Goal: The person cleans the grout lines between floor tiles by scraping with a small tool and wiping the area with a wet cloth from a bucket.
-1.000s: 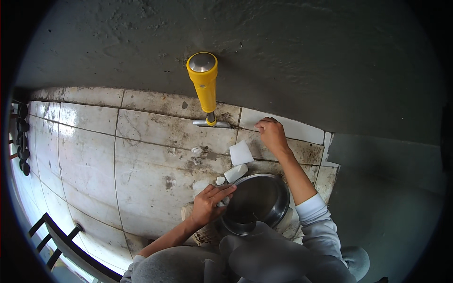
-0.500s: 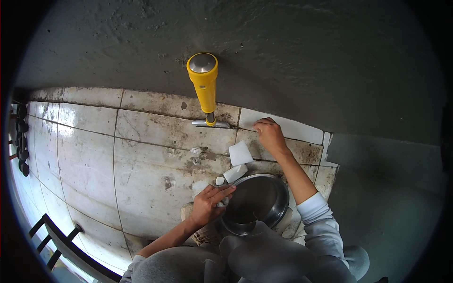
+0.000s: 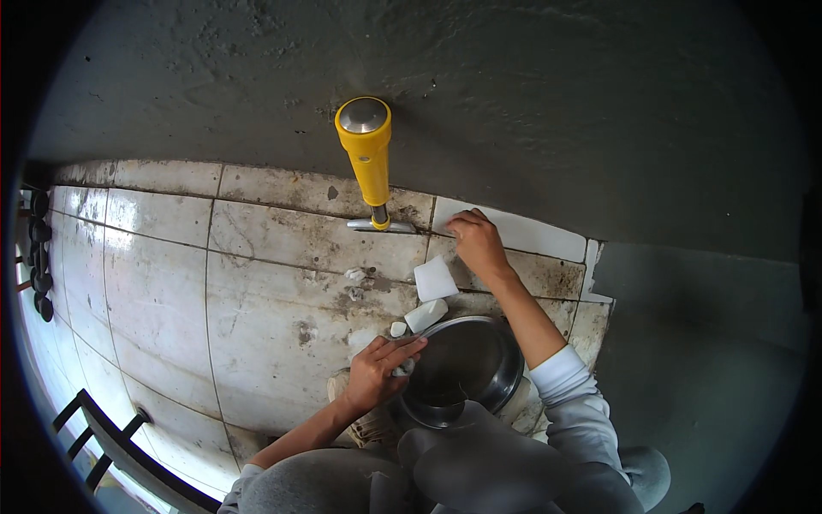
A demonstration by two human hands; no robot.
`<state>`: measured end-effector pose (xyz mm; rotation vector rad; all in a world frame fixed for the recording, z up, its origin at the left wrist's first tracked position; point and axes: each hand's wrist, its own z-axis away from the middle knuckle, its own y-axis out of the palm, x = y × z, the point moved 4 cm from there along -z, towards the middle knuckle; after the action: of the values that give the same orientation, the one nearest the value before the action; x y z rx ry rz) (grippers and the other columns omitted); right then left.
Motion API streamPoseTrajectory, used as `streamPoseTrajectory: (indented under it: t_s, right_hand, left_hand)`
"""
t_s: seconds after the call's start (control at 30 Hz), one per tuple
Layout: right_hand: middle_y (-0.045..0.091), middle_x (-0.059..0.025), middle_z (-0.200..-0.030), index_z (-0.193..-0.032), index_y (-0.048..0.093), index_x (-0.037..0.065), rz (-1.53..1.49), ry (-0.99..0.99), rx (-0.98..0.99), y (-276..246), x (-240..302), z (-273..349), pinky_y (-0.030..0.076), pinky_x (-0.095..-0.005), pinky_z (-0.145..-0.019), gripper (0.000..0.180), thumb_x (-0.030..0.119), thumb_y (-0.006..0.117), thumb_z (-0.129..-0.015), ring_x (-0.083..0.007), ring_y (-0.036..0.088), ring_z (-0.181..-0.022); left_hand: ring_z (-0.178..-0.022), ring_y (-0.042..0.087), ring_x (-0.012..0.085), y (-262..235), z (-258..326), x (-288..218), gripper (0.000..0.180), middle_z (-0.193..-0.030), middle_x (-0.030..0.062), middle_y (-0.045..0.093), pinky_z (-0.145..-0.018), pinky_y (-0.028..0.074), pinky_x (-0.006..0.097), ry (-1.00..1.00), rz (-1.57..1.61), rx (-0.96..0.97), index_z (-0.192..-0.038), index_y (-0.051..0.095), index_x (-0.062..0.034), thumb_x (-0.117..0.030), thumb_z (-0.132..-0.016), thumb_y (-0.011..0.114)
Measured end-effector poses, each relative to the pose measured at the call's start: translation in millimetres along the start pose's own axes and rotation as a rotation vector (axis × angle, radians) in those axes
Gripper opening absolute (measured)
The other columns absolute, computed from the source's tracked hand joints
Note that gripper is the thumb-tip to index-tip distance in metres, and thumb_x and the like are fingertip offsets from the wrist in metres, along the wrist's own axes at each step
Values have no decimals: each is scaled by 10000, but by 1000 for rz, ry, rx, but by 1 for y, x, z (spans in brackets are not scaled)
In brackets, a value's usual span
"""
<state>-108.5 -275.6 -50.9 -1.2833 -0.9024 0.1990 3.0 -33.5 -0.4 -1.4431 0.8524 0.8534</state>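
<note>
My right hand (image 3: pixel 478 248) reaches to a clean white tile strip (image 3: pixel 522 233) at the wall's foot. Its fingers are pinched together near the strip's left end, and anything between them is too small to make out. Beside the rim of a round steel bowl (image 3: pixel 476 375), my left hand (image 3: pixel 377 377) is closed around a crumpled whitish lump (image 3: pixel 404 367), mostly covered by the fingers. Between the hands lie a white square piece (image 3: pixel 437 279), a white block (image 3: pixel 426 316) and a smaller white bit (image 3: pixel 398 329).
A tool with a yellow handle (image 3: pixel 371 167), steel end cap and flat metal head stands upright against the grey wall (image 3: pixel 556 111). Stained white floor tiles (image 3: pixel 265 330) stretch left, with crumbs on them. Black dumbbells (image 3: pixel 39 248) and a dark rail (image 3: pixel 128 450) are at far left.
My right hand has slid slightly left along the white tile strip, its fingers still pinched. My left hand has stayed beside the bowl.
</note>
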Motion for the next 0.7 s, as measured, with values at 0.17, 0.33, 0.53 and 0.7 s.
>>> streamPoseTrajectory:
  t_s: [0.17, 0.33, 0.53, 0.7]
  right_hand:
    - [686, -104, -926, -847, 705, 12, -14, -96, 10, -5, 1, 1, 509, -371, -858, 227, -74, 558, -697, -290, 625, -924]
    - [685, -110, -928, -850, 699, 3, -1, 48, -28, -18, -21, 12, 507, -375, -853, 195, -67, 555, -738, -296, 622, -918]
    - [684, -113, -922, -840, 704, 6, -51, -32, 80, -4, 5, -3, 506, -369, -851, 192, -58, 560, -731, -289, 617, -940]
    - [683, -109, -923, -838, 706, 14, -17, 0, 79, -12, -12, 3, 503, -365, -859, 179, -48, 572, -736, -283, 617, -940]
  left_hand:
    - [-793, 637, 194, -2, -1, -3, 394, -1063, 31, 693, -682, 498, 296, -3, -10, -43, -1128, 661, -130, -37, -750, 722]
    - [-908, 616, 225, 3, 6, 5, 710, -1201, 26, 639, -808, 504, 313, -4, 9, 39, -1261, 590, -146, -19, -571, 698]
    - [-904, 619, 221, 1, 4, 3, 698, -1195, 25, 641, -797, 505, 314, -17, 3, 50, -1257, 593, -145, -18, -578, 691]
    - [-896, 617, 222, 4, 5, 4, 693, -1197, 25, 640, -799, 506, 313, -1, 1, 26, -1254, 595, -143, -23, -578, 690]
